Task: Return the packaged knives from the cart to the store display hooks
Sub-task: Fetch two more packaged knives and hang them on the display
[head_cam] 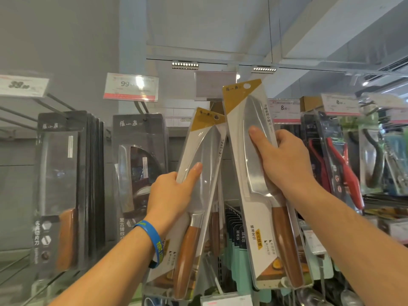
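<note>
From the head view: one packaged knife gripped in each hand, both raised before the display and neither yet hung. Right pack (254,173) held in the right hand (287,160), thumb flat on the blister over the blade, the other fingers (284,138) curled round the far edge. Left pack (199,149) held likewise in the left hand (172,191), thumb pressed on the front, remaining fingers hidden behind the card. Better, judging by height, to hang the right pack first. Bring its hang hole (247,86), level with and just right of the blank label holder (215,86), to the tip of the hook, not clearly visible from here. Straighten the card before pushing, its top leaning left at present and an angled hole likely to catch. Line the hole up square, then slide back along the rod gently, to avoid tearing the thin card at the hole. Hold the left pack lower and aside meanwhile, with its gold corner (205,122) just beside the right pack's edge and liable to snag. No cart in view.
</note>
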`<state>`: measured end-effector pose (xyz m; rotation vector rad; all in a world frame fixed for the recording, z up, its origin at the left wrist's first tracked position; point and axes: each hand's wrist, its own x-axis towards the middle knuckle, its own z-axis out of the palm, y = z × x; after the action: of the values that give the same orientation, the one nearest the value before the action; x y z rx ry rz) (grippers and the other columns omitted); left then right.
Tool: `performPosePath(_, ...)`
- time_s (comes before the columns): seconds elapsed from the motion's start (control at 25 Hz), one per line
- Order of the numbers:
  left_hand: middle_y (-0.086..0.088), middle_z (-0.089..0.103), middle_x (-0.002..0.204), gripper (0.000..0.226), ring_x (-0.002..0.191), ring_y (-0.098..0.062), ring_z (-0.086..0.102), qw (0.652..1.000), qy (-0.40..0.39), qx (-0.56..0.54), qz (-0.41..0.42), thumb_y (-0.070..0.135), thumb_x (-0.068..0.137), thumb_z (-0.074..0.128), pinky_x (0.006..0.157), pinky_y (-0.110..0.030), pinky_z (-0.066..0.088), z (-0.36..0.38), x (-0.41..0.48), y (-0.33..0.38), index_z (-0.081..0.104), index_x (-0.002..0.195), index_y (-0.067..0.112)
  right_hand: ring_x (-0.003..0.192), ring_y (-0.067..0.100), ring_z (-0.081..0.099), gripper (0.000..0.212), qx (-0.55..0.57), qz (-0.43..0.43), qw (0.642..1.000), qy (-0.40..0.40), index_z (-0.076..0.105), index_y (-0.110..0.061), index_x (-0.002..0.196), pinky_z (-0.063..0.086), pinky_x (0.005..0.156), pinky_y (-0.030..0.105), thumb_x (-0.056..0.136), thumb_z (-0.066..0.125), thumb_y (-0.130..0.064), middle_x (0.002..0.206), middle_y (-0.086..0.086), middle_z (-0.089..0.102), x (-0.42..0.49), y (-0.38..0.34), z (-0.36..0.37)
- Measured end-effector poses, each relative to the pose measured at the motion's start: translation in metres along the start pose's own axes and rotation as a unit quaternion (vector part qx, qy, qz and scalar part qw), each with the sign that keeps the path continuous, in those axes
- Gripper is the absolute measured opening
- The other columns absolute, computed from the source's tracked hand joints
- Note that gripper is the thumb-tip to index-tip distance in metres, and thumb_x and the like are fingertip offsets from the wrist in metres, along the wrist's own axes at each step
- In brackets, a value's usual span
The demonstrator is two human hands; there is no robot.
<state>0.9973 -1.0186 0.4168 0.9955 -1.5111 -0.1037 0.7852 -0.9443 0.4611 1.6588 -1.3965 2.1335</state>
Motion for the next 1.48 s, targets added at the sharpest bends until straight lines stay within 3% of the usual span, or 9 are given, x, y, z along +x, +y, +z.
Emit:
performPosePath(0.08,-0.014,0.064,0.064,0.076,0.059,-0.025,0.060,1.000,-0.003,-0.003,-0.004,0.077,0.080,0.052,0.056,-0.037,0.049,0.001,0.001,-0.001,0.055,0.062,0.004,0.080,0.013,0.070,0.043,0.003,0.004,1.000,0.000,0.063,-0.027,0.093,0.060,0.076,0.043,0.089,0.059,-0.070,0.089,-0.008,0.071,0.000,0.002,-0.002)
performPosePath(0.2,-0.004,0.057,0.054,0.070,0.054,-0.020,0.055,1.000,-0.002,-0.005,-0.007,0.078,0.079,0.052,0.053,-0.032,0.045,-0.001,0.000,0.000,0.051,0.056,0.012,0.078,0.010,0.069,0.042,0.003,0.004,1.000,0.001,0.064,-0.027,0.091,0.055,0.066,0.033,0.089,0.060,-0.070,0.087,-0.009,0.071,0.000,0.004,-0.003)
performPosePath(0.32,-0.001,0.061,0.057,0.070,0.059,-0.021,0.061,1.000,-0.027,0.012,0.000,0.078,0.080,0.052,0.056,-0.034,0.049,0.000,0.003,0.003,0.058,0.060,0.010,0.076,0.008,0.068,0.042,0.003,0.006,1.000,0.001,0.064,-0.028,0.091,0.049,0.060,0.027,0.089,0.060,-0.070,0.086,-0.010,0.070,0.000,0.005,-0.002)
performPosePath(0.72,0.003,0.056,0.053,0.065,0.056,-0.019,0.057,1.000,-0.018,-0.019,-0.002,0.078,0.080,0.052,0.053,-0.031,0.044,0.012,-0.005,0.002,0.051,0.054,0.018,0.080,0.008,0.067,0.043,0.018,0.028,0.999,-0.002,0.062,-0.030,0.092,0.049,0.062,0.028,0.087,0.058,-0.072,0.088,-0.011,0.069,0.003,0.010,-0.011)
performPosePath(0.92,-0.014,0.064,0.063,0.081,0.062,-0.032,0.062,0.999,0.005,-0.042,-0.015,0.078,0.081,0.050,0.059,-0.043,0.052,0.011,-0.004,0.000,0.060,0.067,-0.002,0.079,0.008,0.067,0.046,0.011,0.026,1.000,-0.007,0.063,-0.029,0.093,0.047,0.061,0.027,0.084,0.059,-0.074,0.087,-0.010,0.070,0.005,0.011,-0.016)
performPosePath(1.12,-0.004,0.059,0.056,0.069,0.056,-0.023,0.059,0.999,-0.013,-0.028,-0.007,0.077,0.081,0.051,0.055,-0.035,0.049,0.006,-0.002,-0.001,0.056,0.056,0.012,0.077,0.010,0.068,0.045,0.013,0.024,1.000,-0.007,0.064,-0.030,0.091,0.048,0.062,0.029,0.085,0.058,-0.074,0.085,-0.010,0.071,0.004,0.012,-0.011)
performPosePath(1.28,-0.016,0.069,0.072,0.082,0.072,-0.033,0.067,0.999,-0.010,-0.043,-0.020,0.077,0.081,0.051,0.068,-0.047,0.056,0.005,0.000,-0.008,0.065,0.075,-0.004,0.070,0.004,0.066,0.044,0.012,0.015,1.000,-0.007,0.065,-0.029,0.088,0.043,0.057,0.024,0.086,0.059,-0.072,0.079,-0.012,0.070,0.002,0.011,-0.006)
performPosePath(1.48,-0.020,0.070,0.078,0.091,0.071,-0.032,0.068,0.995,-0.002,-0.092,-0.045,0.081,0.077,0.050,0.070,-0.044,0.057,0.007,-0.007,-0.012,0.066,0.081,-0.009,0.075,0.010,0.069,0.042,0.018,0.021,1.000,-0.012,0.065,-0.027,0.089,0.049,0.062,0.029,0.089,0.060,-0.069,0.083,-0.009,0.071,0.001,0.015,-0.006)
